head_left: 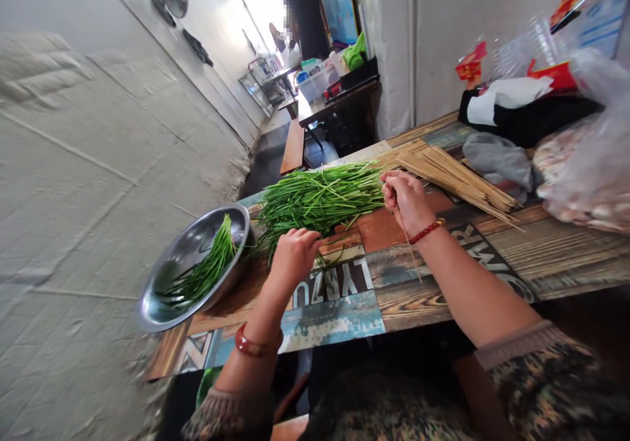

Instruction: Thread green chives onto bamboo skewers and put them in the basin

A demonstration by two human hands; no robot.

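A heap of long green chives (319, 198) lies across the table, its pale stem ends to the right. My right hand (406, 198) is closed at those ends and pinches a thin wooden skewer (409, 247), which slants down past the wrist. At the near edge of the heap is my left hand (294, 254), fingers curled inward. Some green strands show beside its thumb, but what it grips is hidden. A steel basin (162, 319) on the left holds a smaller bunch of chives (209, 270).
Many wooden skewers (457, 175) lie in a pile at right. Beyond them sit a crumpled clear bag (497, 159) and a plastic bag of pale pieces (581, 178). A white wall (73, 198) borders the left side. Another table (339, 100) and a person (280, 37) are farther back.
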